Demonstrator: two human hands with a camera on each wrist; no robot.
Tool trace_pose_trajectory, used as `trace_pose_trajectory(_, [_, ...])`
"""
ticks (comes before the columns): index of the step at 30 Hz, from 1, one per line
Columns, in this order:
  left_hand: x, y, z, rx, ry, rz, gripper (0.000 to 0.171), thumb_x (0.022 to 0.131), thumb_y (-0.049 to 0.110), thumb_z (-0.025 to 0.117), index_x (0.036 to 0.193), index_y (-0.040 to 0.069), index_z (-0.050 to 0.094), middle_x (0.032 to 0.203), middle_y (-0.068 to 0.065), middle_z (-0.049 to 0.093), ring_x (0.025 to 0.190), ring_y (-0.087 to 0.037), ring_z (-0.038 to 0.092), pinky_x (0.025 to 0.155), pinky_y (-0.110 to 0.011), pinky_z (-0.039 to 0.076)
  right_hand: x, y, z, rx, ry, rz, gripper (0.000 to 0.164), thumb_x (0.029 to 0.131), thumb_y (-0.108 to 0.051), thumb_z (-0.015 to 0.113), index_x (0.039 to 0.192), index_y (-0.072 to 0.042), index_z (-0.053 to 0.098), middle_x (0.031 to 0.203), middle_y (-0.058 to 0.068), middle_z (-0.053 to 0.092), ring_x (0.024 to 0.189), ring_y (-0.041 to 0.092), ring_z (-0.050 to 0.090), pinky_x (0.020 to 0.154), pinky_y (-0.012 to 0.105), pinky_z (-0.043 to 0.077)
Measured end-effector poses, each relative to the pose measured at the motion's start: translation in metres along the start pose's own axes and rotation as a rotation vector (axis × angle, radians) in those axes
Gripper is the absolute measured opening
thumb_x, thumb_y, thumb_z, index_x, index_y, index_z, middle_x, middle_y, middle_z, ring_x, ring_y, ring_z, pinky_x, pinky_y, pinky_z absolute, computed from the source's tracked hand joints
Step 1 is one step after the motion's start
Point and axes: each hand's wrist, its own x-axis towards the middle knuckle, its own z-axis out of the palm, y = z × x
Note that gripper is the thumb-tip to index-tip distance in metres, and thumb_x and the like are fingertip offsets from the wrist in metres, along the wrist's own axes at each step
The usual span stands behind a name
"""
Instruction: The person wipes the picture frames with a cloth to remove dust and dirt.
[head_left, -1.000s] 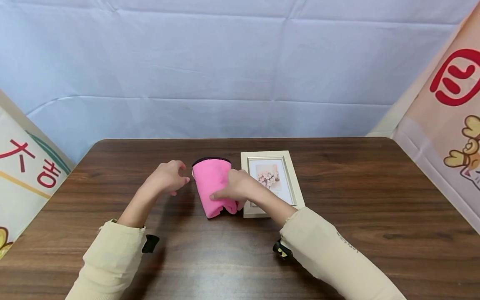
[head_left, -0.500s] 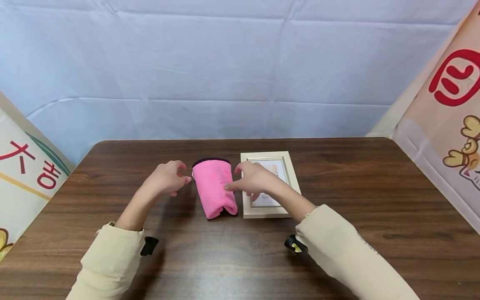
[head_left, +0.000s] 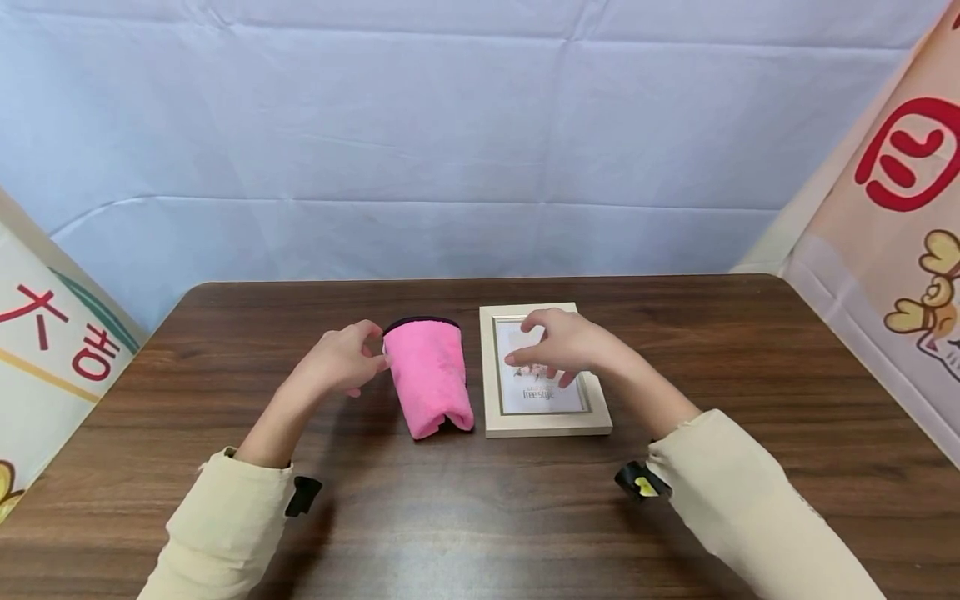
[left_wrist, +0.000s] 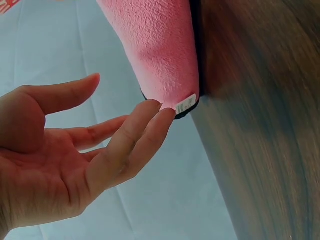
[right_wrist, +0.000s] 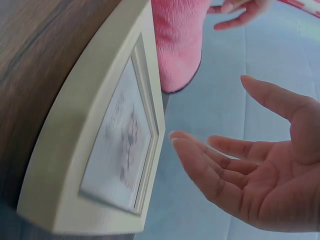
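A pink plush cloth [head_left: 429,375], folded or rolled with dark edging, lies in the middle of the table. A small white label [left_wrist: 186,104] shows at one end in the left wrist view. My left hand [head_left: 341,360] is at the cloth's left side, fingers loosely bent and holding nothing. Its fingertips overlap the label end in the left wrist view, though I cannot tell whether they touch. My right hand [head_left: 567,346] hovers over a cream picture frame [head_left: 492,408] lying flat, right of the cloth. In the right wrist view, those relaxed fingers are apart from the frame [right_wrist: 95,115].
The brown wooden table [head_left: 450,508] reaches to a pale blue cloth backdrop [head_left: 420,125]. Printed banners hang at the left [head_left: 45,333] and right [head_left: 900,250]. Each wrist carries a black strap, seen below the cream sleeves [head_left: 217,508].
My right hand has let go of the pink cloth and moved right, over the picture frame. The left hand has barely moved. Cloth and frame stay in place.
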Motion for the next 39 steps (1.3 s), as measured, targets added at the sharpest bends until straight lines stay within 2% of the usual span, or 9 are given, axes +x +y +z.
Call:
trace_pose_trajectory(11, [-0.004,0.010,0.007,-0.014,-0.008,0.034,0.053,0.090,0.021,0.057,0.133,-0.001,0.036,0.099,-0.018,0.054,0.060,-0.024,0.064,0.058,-0.030,0.055,-0.013,0.031,-0.019,0.029,0.019,0.025,0.063,0.084,-0.028,0.066,0.131,0.003,0.037,0.098,0.020,0.053,0.065,0.023,0.059,0.053,0.035,0.055])
trace_pose_trajectory(15, [-0.004,0.015,0.013,-0.007,-0.027,0.024,0.060,0.089,0.026,0.058,0.137,0.003,0.031,0.113,-0.022,0.052,0.057,-0.022,0.064,0.064,-0.032,0.054,-0.017,0.040,-0.023,0.033,0.027,0.039,0.065,0.084,-0.029,0.065,0.132,0.004,0.036,0.098,0.019,0.052,0.067,0.024,0.058,0.054,0.036,0.056])
trace_pose_trajectory(19, [-0.006,0.022,0.019,-0.004,-0.046,0.020,0.065,0.089,0.029,0.058,0.140,0.005,0.026,0.130,-0.028,0.041,0.054,-0.021,0.064,0.062,-0.030,0.054,-0.021,0.048,-0.026,0.045,0.028,0.057,0.068,0.084,-0.030,0.065,0.132,0.005,0.035,0.102,0.020,0.056,0.070,0.024,0.059,0.054,0.035,0.056])
trace_pose_trajectory(28, [-0.008,0.031,0.032,0.010,-0.086,0.015,0.064,0.088,0.032,0.060,0.140,0.012,0.030,0.126,-0.018,0.048,0.053,-0.023,0.061,0.051,-0.031,0.054,-0.026,0.069,-0.029,0.086,0.043,0.072,0.066,0.084,-0.029,0.065,0.131,0.007,0.034,0.105,0.021,0.054,0.070,0.024,0.059,0.054,0.036,0.056])
trace_pose_trajectory(34, [-0.008,0.036,0.034,0.045,-0.067,0.010,0.063,0.088,0.035,0.059,0.140,0.012,0.030,0.124,-0.018,0.049,0.053,-0.023,0.060,0.049,-0.031,0.054,-0.027,0.078,-0.030,0.112,0.036,0.087,0.068,0.084,-0.029,0.065,0.132,0.007,0.033,0.104,0.022,0.052,0.071,0.023,0.058,0.056,0.037,0.056])
trace_pose_trajectory(39, [-0.010,0.038,0.033,0.080,-0.049,-0.011,0.068,0.088,0.037,0.059,0.141,0.011,0.026,0.124,-0.020,0.049,0.051,-0.025,0.060,0.050,-0.031,0.053,-0.027,0.084,-0.029,0.180,0.008,0.082,0.069,0.084,-0.023,0.066,0.133,0.008,0.030,0.108,0.023,0.049,0.069,0.023,0.057,0.057,0.038,0.056])
